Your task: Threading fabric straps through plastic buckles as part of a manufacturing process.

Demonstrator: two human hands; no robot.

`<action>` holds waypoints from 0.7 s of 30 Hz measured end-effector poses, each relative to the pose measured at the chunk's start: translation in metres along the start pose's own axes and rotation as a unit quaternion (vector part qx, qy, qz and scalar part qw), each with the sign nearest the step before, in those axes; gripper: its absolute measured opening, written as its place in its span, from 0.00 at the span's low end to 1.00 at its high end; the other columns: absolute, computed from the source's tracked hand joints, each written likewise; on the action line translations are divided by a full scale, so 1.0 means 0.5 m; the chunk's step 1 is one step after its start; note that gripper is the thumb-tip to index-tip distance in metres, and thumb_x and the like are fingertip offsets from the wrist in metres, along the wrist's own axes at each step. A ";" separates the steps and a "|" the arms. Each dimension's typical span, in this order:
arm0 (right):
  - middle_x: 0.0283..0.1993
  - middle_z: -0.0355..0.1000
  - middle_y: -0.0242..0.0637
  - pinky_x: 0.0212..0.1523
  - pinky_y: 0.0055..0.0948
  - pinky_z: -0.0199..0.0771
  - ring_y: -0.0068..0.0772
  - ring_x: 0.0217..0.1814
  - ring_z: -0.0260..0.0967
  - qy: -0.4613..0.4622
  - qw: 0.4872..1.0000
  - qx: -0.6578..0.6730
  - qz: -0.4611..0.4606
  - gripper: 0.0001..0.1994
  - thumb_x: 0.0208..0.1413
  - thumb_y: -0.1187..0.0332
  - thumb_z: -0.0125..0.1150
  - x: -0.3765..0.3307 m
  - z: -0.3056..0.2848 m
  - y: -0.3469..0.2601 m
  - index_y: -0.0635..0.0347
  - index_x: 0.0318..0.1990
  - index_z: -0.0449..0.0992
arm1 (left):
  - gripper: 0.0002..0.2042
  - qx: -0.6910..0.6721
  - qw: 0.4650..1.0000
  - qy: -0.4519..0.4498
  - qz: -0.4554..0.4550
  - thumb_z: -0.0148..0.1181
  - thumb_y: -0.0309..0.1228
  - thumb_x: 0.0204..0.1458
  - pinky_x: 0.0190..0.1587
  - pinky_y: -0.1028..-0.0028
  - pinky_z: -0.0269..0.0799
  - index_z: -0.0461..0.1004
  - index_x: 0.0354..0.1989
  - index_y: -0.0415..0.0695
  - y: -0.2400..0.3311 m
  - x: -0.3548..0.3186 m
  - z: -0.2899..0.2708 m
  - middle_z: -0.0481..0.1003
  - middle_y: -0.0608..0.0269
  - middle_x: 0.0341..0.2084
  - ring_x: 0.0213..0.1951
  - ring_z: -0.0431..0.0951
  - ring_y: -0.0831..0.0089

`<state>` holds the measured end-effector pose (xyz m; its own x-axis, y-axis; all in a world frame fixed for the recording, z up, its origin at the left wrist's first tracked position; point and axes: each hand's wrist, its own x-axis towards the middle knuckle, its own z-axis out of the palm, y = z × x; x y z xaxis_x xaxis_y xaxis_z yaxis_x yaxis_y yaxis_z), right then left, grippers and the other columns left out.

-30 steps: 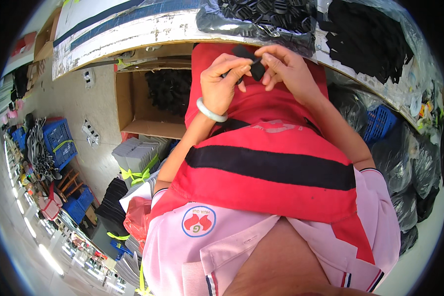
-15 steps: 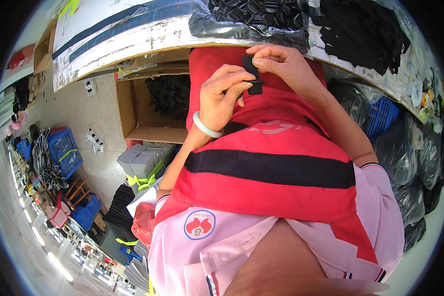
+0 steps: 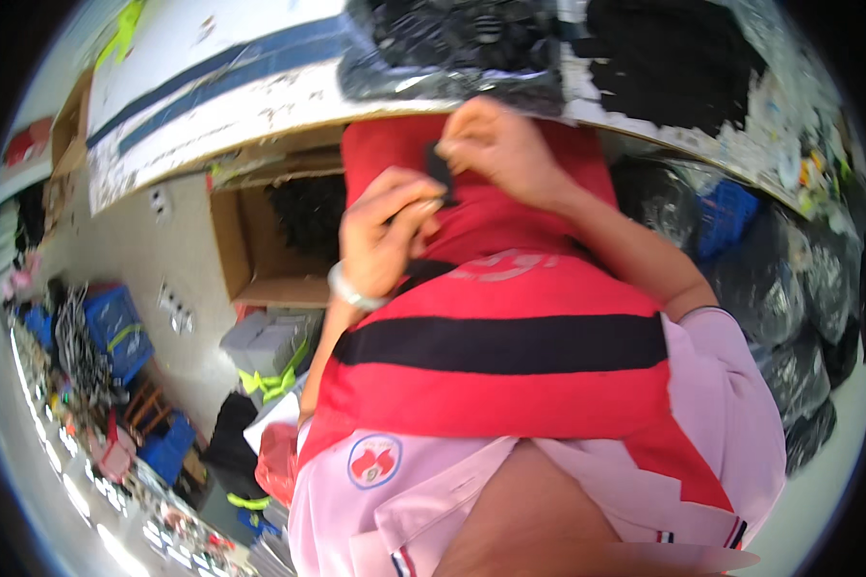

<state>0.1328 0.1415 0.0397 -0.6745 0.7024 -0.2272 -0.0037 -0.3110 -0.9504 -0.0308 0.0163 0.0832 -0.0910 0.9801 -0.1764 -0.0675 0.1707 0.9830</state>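
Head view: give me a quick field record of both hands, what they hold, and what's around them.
left hand: fingers pinch lower edge of small black piece
right hand: fingers pinch its upper part
under hands: red apron with black stripe
ahead: white table edge, bag of black parts
left: open cardboard box

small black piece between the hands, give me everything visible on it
The small black piece is flat, dark and matte, roughly rectangular; material unclear, perhaps rubber or fabric. It is held above the red apron, near the table edge. The right hand pinches its upper side; the left hand fingertips touch its lower end. Details are blurred.
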 end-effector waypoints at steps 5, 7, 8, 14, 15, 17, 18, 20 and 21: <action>0.36 0.73 0.36 0.39 0.24 0.72 0.24 0.37 0.71 -0.033 0.969 -0.232 -0.074 0.08 0.57 0.72 0.59 -0.041 -0.016 -0.031 0.62 0.43 0.73 | 0.10 0.109 0.972 0.041 -0.203 0.57 0.19 0.52 0.17 0.84 0.64 0.77 0.43 0.37 -0.010 -0.075 -0.169 0.74 0.66 0.31 0.22 0.72 0.83; 0.34 0.73 0.35 0.38 0.24 0.70 0.24 0.36 0.71 0.066 0.934 -0.329 -0.122 0.06 0.56 0.69 0.60 -0.046 -0.080 -0.067 0.62 0.37 0.76 | 0.12 0.089 0.963 0.194 -0.162 0.55 0.22 0.56 0.20 0.82 0.68 0.75 0.48 0.37 -0.081 -0.131 -0.250 0.77 0.60 0.38 0.22 0.73 0.79; 0.32 0.73 0.35 0.36 0.24 0.70 0.24 0.33 0.70 0.130 0.935 -0.318 -0.082 0.06 0.55 0.69 0.60 -0.045 -0.127 -0.073 0.62 0.38 0.76 | 0.14 0.047 0.956 0.245 -0.152 0.54 0.25 0.58 0.28 0.79 0.74 0.72 0.52 0.37 -0.111 -0.155 -0.293 0.76 0.58 0.42 0.30 0.77 0.76; 0.35 0.74 0.34 0.45 0.38 0.67 0.41 0.42 0.68 0.290 0.652 -0.684 -0.150 0.11 0.44 0.66 0.67 -0.033 -0.380 -0.050 0.54 0.37 0.77 | 0.20 -0.284 0.933 0.203 -0.086 0.51 0.15 0.53 0.54 0.68 0.72 0.66 0.57 0.32 -0.161 -0.085 -0.230 0.70 0.52 0.53 0.54 0.73 0.62; 0.34 0.73 0.34 0.44 0.38 0.67 0.41 0.41 0.68 0.252 0.676 -0.683 -0.115 0.10 0.44 0.66 0.67 -0.021 -0.383 -0.057 0.55 0.36 0.77 | 0.20 -0.280 0.936 0.186 -0.102 0.51 0.15 0.53 0.53 0.69 0.73 0.65 0.57 0.32 -0.155 -0.064 -0.196 0.71 0.51 0.52 0.52 0.74 0.61; 0.31 0.72 0.35 0.41 0.38 0.67 0.42 0.39 0.67 0.205 0.720 -0.655 -0.107 0.08 0.45 0.66 0.66 -0.009 -0.386 -0.060 0.56 0.34 0.77 | 0.19 -0.272 0.939 0.158 -0.135 0.51 0.16 0.55 0.50 0.70 0.75 0.65 0.57 0.31 -0.135 -0.021 -0.121 0.72 0.50 0.50 0.49 0.76 0.61; 0.31 0.72 0.36 0.42 0.38 0.68 0.42 0.39 0.67 0.204 0.717 -0.652 -0.136 0.07 0.47 0.67 0.64 -0.004 -0.382 -0.067 0.56 0.33 0.77 | 0.18 -0.270 0.939 0.151 -0.152 0.50 0.17 0.56 0.48 0.71 0.76 0.65 0.57 0.31 -0.121 -0.001 -0.089 0.73 0.50 0.48 0.47 0.77 0.62; 0.33 0.73 0.37 0.43 0.37 0.69 0.42 0.40 0.69 0.224 0.715 -0.630 -0.205 0.07 0.50 0.66 0.63 0.004 -0.375 -0.097 0.55 0.35 0.78 | 0.16 -0.283 0.947 0.085 -0.126 0.49 0.22 0.60 0.40 0.72 0.77 0.65 0.55 0.31 -0.114 0.029 -0.054 0.75 0.50 0.43 0.39 0.79 0.65; 0.34 0.74 0.38 0.42 0.35 0.70 0.41 0.40 0.70 0.250 0.729 -0.595 -0.228 0.07 0.52 0.65 0.63 0.008 -0.368 -0.109 0.54 0.37 0.78 | 0.15 -0.271 0.954 0.056 -0.113 0.48 0.24 0.61 0.35 0.74 0.77 0.66 0.55 0.31 -0.110 0.039 -0.044 0.75 0.50 0.40 0.35 0.79 0.66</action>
<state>0.2663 0.2789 0.0517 -0.4493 0.7970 0.4037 0.7006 0.5947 -0.3943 -0.0509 0.0236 0.0246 -0.1169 0.9027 -0.4140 -0.5985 0.2686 0.7548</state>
